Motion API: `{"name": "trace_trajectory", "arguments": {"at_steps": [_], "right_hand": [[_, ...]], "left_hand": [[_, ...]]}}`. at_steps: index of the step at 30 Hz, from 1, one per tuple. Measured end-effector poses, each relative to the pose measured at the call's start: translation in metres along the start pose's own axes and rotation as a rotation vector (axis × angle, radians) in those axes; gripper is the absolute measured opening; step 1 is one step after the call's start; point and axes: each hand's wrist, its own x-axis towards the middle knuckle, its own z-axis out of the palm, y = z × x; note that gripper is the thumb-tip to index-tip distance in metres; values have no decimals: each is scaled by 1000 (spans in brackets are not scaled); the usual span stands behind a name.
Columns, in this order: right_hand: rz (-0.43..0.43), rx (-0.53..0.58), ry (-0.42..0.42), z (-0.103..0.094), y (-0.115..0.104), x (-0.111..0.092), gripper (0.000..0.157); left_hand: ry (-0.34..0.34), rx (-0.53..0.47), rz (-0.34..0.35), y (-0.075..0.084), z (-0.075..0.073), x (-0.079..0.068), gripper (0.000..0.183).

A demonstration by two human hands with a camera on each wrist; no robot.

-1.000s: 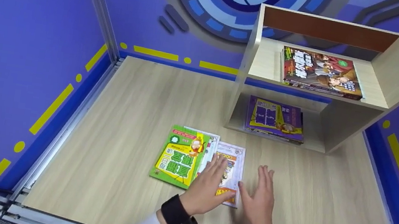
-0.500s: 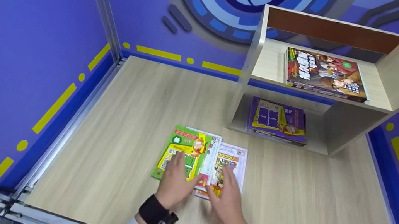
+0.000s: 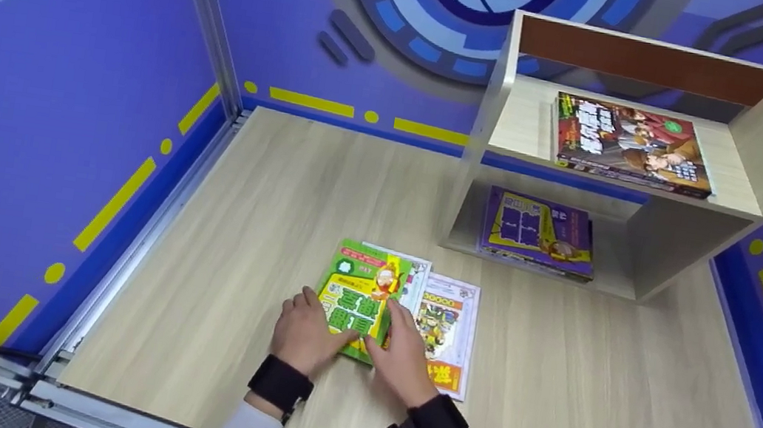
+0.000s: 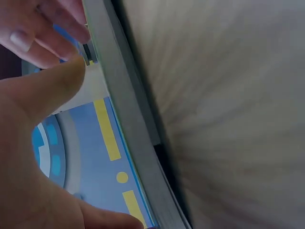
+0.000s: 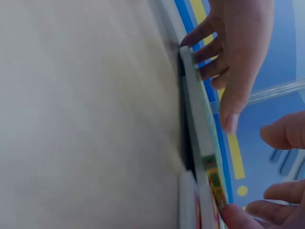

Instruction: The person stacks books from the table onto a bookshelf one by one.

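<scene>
In the head view a green and yellow book [image 3: 373, 272] lies on the table, overlapping white-edged books at its right. My left hand [image 3: 306, 334] is at its left edge, fingertips touching the side and thumb over the near part of the cover. Against its right side rest the fingers of my right hand [image 3: 403, 359]; that thumb is also above the cover. The right wrist view shows the left hand [image 5: 238, 62] at one end of the book's edge [image 5: 195, 105], both thumbs apart from the cover. A white-bordered book [image 3: 457, 337] lies partly under the others.
A two-tier wooden shelf [image 3: 660, 197] stands at the back right. Its upper level bears a stack of comic books [image 3: 634, 145], its lower level a stack topped by a purple book [image 3: 540, 229]. Blue walls and a metal frame [image 3: 202, 2] border the wood-grain table [image 3: 213, 243].
Both hands have moved left, from over the white-bordered book to the two sides of the green book. The books look almost unmoved; the head view has shifted slightly.
</scene>
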Motion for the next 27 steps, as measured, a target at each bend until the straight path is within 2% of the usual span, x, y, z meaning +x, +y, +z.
{"name": "trace_trajectory", "arguments": {"at_steps": [6, 9, 12, 16, 18, 22, 25, 27], "right_hand": [[26, 9, 7, 3, -8, 0, 72], [24, 15, 12, 5, -11, 0, 71], [17, 21, 9, 7, -13, -1, 71], [20, 16, 5, 7, -11, -1, 70], [15, 13, 8, 6, -10, -1, 69], [-2, 32, 19, 0, -7, 0, 68], [25, 76, 36, -7, -4, 1, 66], [49, 109, 53, -14, -3, 1, 64]], "left_hand": [[-23, 9, 12, 8, 0, 2, 110], [-43, -13, -10, 8, -1, 6, 107], [-73, -85, -47, 3, -1, 12, 107], [-121, -233, -70, -3, 2, 19, 103], [-122, -278, -81, -5, 4, 21, 98], [-40, -291, -75, -8, 5, 21, 71], [28, -322, -11, -9, 3, 23, 52], [46, -378, 48, -10, 0, 24, 46]]}}
